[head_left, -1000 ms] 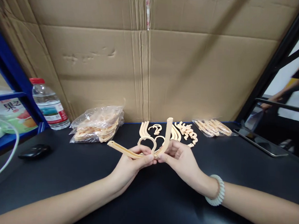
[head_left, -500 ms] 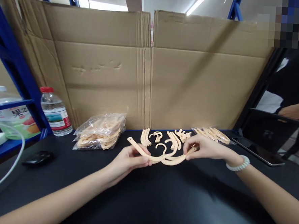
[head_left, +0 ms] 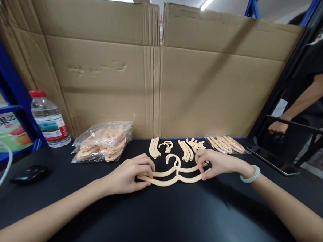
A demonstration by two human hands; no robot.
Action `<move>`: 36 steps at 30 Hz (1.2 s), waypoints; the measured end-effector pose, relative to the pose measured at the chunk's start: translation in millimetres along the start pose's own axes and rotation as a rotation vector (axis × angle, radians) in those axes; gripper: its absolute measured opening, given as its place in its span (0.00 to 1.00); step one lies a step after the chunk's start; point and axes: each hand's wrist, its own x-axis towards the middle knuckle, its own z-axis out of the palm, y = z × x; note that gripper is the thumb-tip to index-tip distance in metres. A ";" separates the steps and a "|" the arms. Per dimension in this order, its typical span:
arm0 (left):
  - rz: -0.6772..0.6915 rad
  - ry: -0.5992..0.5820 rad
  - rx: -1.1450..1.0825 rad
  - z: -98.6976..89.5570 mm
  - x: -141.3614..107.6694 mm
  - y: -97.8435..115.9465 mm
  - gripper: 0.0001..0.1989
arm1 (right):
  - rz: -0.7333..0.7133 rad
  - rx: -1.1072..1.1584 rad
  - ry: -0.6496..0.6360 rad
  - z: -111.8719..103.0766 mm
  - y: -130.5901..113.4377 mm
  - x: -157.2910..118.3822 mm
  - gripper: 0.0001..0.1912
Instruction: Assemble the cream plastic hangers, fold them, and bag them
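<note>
A cream plastic hanger (head_left: 164,182) with a curved hook lies low over the black table, its arms spread to both sides in two rows. My left hand (head_left: 136,173) is closed around its left end. The right end is pinched by my right hand (head_left: 212,163), which wears a pale beaded band at the wrist. Just behind the hanger are a group of curved arms (head_left: 154,148), some loose hooks (head_left: 167,146), a second group of curved arms (head_left: 186,151) and a pile of small pieces (head_left: 195,143).
Bagged cream parts (head_left: 104,141) lie at the left, another bag (head_left: 225,144) at the right. Around them are a bottle (head_left: 51,125), a black mouse (head_left: 31,174), a dark tablet (head_left: 272,160) and a cardboard wall (head_left: 112,70). A person (head_left: 311,93) stands behind at right.
The hanger's left part has come down, and its arms now show as two spread rows. My left hand has turned palm down over the left end. The view has shifted slightly.
</note>
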 end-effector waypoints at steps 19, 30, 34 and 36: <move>-0.106 0.033 -0.001 11.9 -1.4 -8.7 0.05 | 0.071 -0.036 0.076 -0.2 10.9 -1.2 0.03; -0.140 0.110 -0.003 8.3 -6.1 -18.4 0.05 | 0.089 -0.051 0.162 6.4 10.4 6.0 0.04; -0.145 0.125 -0.017 8.8 -7.0 -20.3 0.05 | 0.081 -0.079 0.174 8.9 10.3 6.6 0.03; -0.141 0.125 -0.011 7.9 -7.7 -19.0 0.05 | 0.074 -0.075 0.169 7.7 10.3 4.6 0.02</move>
